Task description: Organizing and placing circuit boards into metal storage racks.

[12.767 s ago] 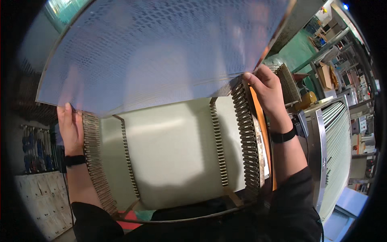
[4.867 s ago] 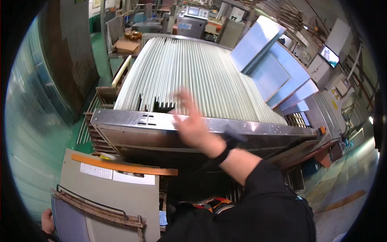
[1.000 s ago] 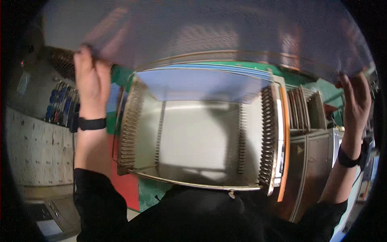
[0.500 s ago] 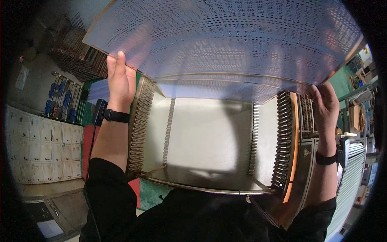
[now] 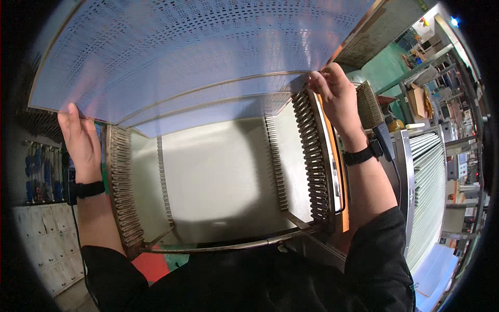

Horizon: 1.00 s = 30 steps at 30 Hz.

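A large bluish panel with dense rows of small holes (image 5: 208, 47) is held up over the far end of a slotted metal rack (image 5: 208, 249). My left hand (image 5: 80, 138) is closed on the panel's left edge, thumb up. At its right edge, my right hand (image 5: 335, 96) grips it near the lower corner. The fingers behind the panel are partly hidden. Just below the panel's lower edge, another bluish panel (image 5: 208, 114) shows at the rack's far end. Toothed combs line the rack's left side (image 5: 125, 192) and right side (image 5: 312, 156).
A pale smooth surface (image 5: 213, 177) lies between the combs. On the right stands another rack filled with thin light sheets (image 5: 431, 192), with blue sheets (image 5: 436, 270) below it. White lockers (image 5: 44, 239) are at the left. Shelving and equipment (image 5: 457, 166) line the far right.
My view has swung toward the right, so the rack, the panel and both hands appear farther left. Both hands keep their hold on the panel.
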Motion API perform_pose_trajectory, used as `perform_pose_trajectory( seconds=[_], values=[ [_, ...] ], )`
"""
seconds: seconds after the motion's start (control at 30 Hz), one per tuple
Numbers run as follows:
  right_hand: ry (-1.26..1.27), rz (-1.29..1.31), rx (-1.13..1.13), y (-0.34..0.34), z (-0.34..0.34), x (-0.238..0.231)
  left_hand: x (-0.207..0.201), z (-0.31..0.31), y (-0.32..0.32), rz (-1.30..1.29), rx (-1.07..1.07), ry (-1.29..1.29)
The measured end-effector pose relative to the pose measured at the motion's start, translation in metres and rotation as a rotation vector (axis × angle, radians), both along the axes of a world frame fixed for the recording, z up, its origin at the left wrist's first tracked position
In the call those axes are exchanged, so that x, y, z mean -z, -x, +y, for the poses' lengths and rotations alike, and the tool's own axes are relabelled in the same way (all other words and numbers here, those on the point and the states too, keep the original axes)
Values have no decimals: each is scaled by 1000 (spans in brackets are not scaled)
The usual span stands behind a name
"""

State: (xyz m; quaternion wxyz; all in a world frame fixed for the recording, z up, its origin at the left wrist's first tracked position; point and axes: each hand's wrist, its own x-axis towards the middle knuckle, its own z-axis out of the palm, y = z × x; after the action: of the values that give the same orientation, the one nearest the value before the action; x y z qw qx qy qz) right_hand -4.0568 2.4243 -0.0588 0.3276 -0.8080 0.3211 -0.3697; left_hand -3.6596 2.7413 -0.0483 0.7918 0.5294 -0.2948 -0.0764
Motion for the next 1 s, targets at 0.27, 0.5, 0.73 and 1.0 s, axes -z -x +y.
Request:
perform_pose_trajectory(
  seconds=[0.27,0.5,0.73,1.0],
  values=[
    [141,-171,53,14,9,17,6,2,12,-49,-85,-128],
    [4,-128,5,25,20,11,11,11,11,-565,-246,-398],
    [39,49,101,9,14,20,17,4,15,14,-46,-98],
    [91,-134,105,25,18,27,16,9,22,-25,-88,-186]
  ],
)
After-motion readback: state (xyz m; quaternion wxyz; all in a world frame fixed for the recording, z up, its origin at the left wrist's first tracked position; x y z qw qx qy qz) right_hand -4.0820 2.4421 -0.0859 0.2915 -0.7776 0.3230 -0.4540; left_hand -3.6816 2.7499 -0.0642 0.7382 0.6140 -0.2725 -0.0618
